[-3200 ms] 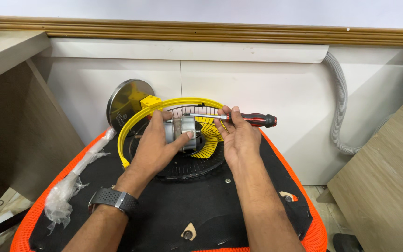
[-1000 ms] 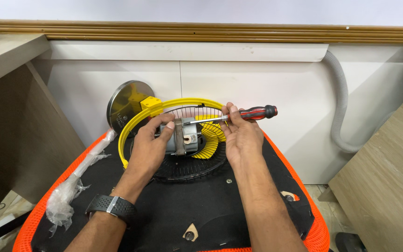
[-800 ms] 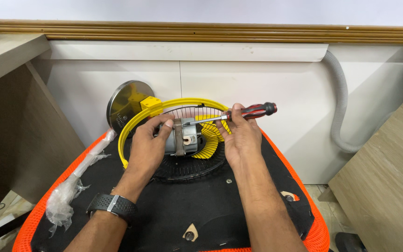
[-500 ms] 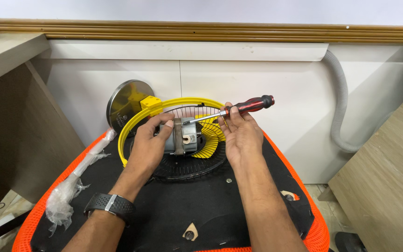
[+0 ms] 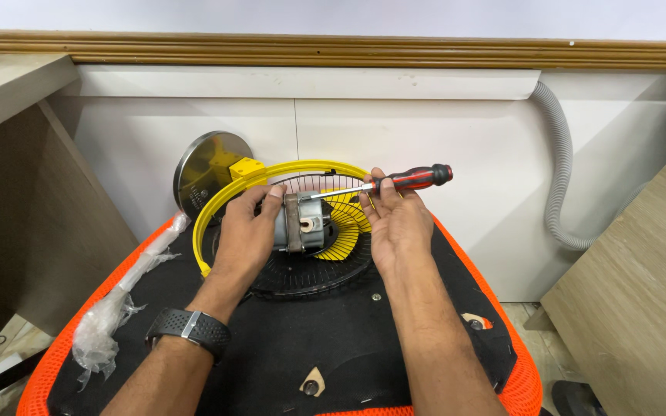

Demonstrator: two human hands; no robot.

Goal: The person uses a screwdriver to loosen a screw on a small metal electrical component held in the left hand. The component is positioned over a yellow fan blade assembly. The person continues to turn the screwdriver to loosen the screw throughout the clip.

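My left hand [image 5: 247, 231] grips a small grey fan motor [image 5: 302, 225] and holds it above a black wire fan grille [image 5: 310, 277]. My right hand [image 5: 396, 223] holds a screwdriver with a red and black handle [image 5: 414, 179]; its metal tip points left and touches the motor's top edge. A yellow fan ring [image 5: 287, 173] arcs behind the motor, with a yellow ribbed part [image 5: 348, 223] between the hands. There is a black watch [image 5: 190, 330] on my left wrist.
Everything rests on a black seat with an orange mesh rim [image 5: 79, 323]. A round metal base [image 5: 206, 173] leans against the white wall panel. Crumpled clear plastic [image 5: 109, 316] lies at left. A grey hose [image 5: 560, 177] hangs at right. Wooden desks flank both sides.
The screwdriver's handle has tilted upward and its tip has moved left onto the motor. My left hand has shifted slightly on the motor.
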